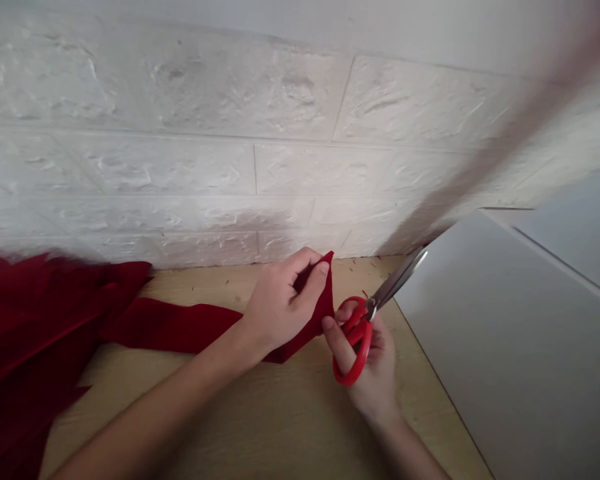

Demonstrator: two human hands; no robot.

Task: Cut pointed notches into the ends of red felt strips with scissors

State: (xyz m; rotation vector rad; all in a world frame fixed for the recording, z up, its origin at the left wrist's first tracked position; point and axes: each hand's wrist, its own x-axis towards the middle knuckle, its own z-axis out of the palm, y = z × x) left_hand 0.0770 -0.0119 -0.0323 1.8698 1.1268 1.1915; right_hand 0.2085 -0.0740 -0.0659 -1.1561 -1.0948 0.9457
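My left hand [280, 303] is closed on the end of a dark red cloth strip [180, 327], thumb pinching its folded tip upright near the wall. The strip runs left to a larger heap of the same red fabric [30, 327]. My right hand [370, 363] grips red-handled scissors [365, 327] with fingers through the loops. Their steel blades are closed and point up and to the right, away from the cloth. The two hands are almost touching.
A light wooden tabletop [280, 413] lies under both hands, with tiny red thread scraps near the wall. A white brick-pattern wall [230, 147] stands close behind. A grey-white panel [520, 347] borders the table on the right.
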